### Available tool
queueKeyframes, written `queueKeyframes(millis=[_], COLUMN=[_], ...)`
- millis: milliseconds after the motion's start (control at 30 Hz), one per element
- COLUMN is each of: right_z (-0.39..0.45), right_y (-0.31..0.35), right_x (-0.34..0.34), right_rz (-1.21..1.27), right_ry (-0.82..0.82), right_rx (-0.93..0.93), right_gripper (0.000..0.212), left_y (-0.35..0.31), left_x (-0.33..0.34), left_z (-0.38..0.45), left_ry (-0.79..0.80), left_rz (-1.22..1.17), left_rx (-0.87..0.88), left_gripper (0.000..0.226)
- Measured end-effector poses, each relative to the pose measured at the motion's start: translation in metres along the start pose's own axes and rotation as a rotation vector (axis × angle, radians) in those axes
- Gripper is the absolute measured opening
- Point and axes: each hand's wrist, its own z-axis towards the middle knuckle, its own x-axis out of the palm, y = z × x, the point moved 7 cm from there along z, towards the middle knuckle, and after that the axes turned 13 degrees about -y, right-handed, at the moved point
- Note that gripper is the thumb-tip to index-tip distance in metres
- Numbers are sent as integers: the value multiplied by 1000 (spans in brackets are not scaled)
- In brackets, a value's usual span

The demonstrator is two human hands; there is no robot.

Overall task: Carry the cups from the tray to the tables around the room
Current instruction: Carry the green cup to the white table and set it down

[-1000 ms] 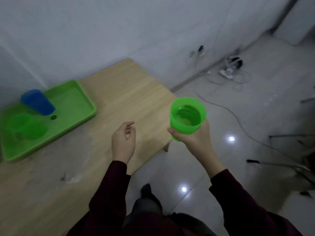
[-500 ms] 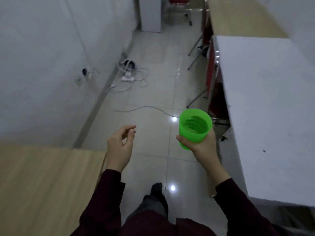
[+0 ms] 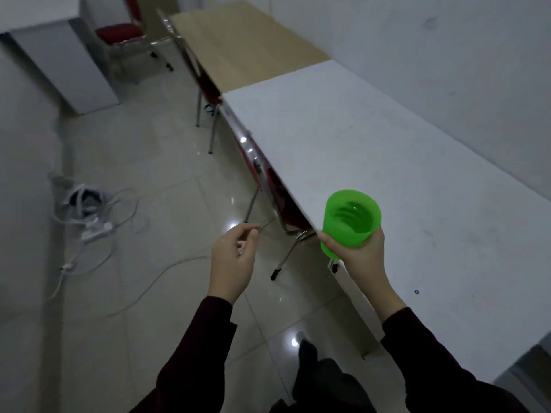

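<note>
My right hand (image 3: 364,255) grips a bright green plastic cup (image 3: 349,220) from below, upright, with a little liquid showing inside. The cup hangs over the near long edge of a white table (image 3: 402,162) that runs along the right wall. My left hand (image 3: 233,257) floats empty over the floor, left of the cup, its fingers loosely curled and apart. The tray and the other cups are out of view.
A wooden table (image 3: 238,46) butts against the white table's far end. Red-seated metal chairs (image 3: 274,186) are tucked under the tables, another (image 3: 119,32) stands at the back. A power strip with tangled cables (image 3: 89,225) lies on the tiled floor at left. A white cabinet (image 3: 65,64) stands far left.
My view has swung right, away from the wooden table with the green tray, to the white table. The cup in my right hand now hangs above that table's edge.
</note>
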Motion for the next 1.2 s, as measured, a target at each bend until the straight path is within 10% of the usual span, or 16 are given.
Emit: queueKeyframes(millis=[500, 1200], right_z=[274, 431], right_y=[-85, -198], right_x=[41, 143], right_rz=[-89, -239], right_ry=[-95, 23], right_rx=[36, 72], right_gripper=[66, 70], left_y=[33, 131], left_x=[286, 375], left_z=[242, 282], left_ry=[231, 280], left_rz=[245, 757], left_rx=[82, 188], left_gripper=[28, 70])
